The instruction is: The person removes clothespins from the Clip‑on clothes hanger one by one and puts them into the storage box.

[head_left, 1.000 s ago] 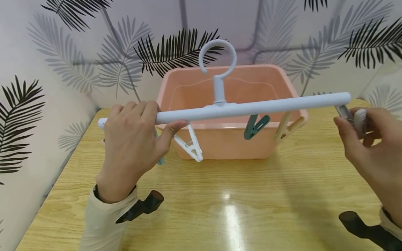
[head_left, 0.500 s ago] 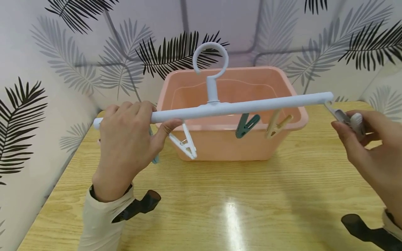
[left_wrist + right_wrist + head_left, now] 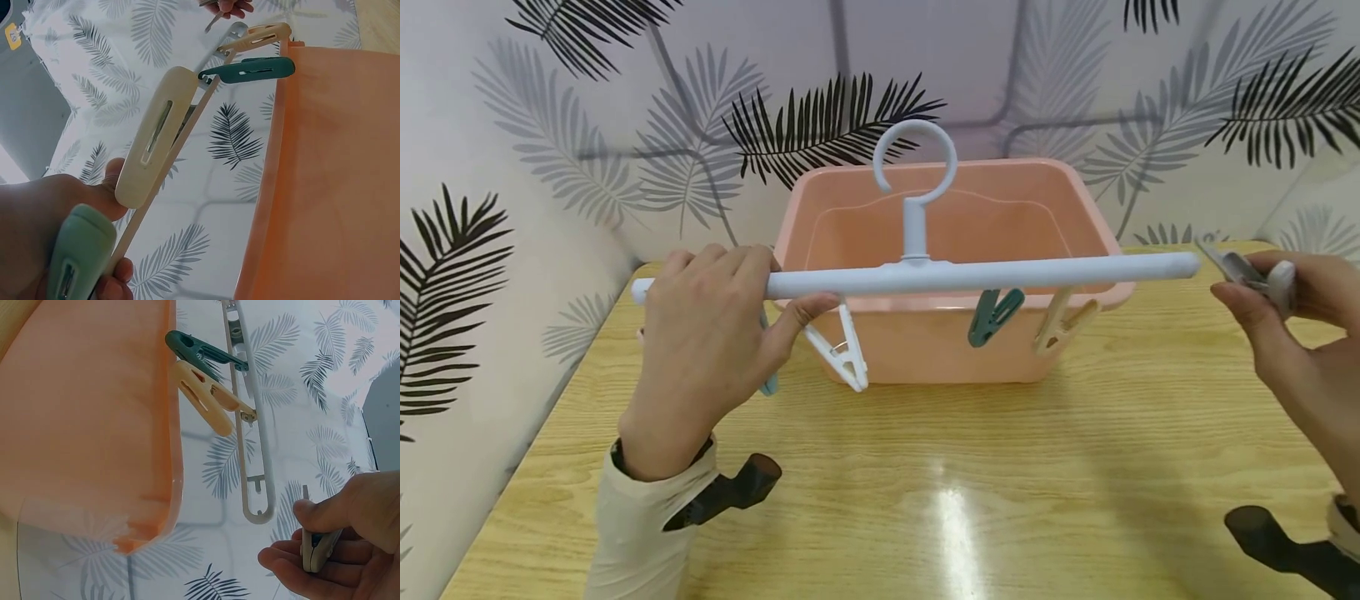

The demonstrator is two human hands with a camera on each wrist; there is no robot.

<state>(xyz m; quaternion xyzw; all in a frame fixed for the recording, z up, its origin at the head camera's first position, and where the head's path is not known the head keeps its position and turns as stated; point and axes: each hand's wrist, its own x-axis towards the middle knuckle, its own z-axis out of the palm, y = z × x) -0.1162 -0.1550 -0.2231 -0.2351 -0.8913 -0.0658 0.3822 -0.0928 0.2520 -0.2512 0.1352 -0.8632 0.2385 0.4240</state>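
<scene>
A light grey-white hanger (image 3: 1000, 273) with a round hook is held level before the basin, its left part gripped by my left hand (image 3: 700, 358). From its bar hang a white clothespin (image 3: 850, 354), a dark green clothespin (image 3: 992, 318) and a cream clothespin (image 3: 1063, 321). A light teal clothespin (image 3: 769, 385) shows partly behind my left hand. My right hand (image 3: 1311, 337) pinches a grey clothespin (image 3: 1262, 282), just off the bar's right end. In the right wrist view, the hanger's underside (image 3: 265, 487) has no clothespin at that end, and the grey clothespin (image 3: 315, 547) lies between thumb and fingers.
A pink plastic basin (image 3: 940, 346) stands behind the hanger on the wood-grain table (image 3: 865, 483). Leaf-patterned cloth (image 3: 685, 125) rises behind and to the left. A black wrist mount (image 3: 737, 492) juts from the left sleeve, another (image 3: 1270, 542) from the right.
The grey clothespin has come off the hanger's right end and now sits apart from it in my right hand. The hanger's right end shifted left, then lowered; my left hand keeps its grip.
</scene>
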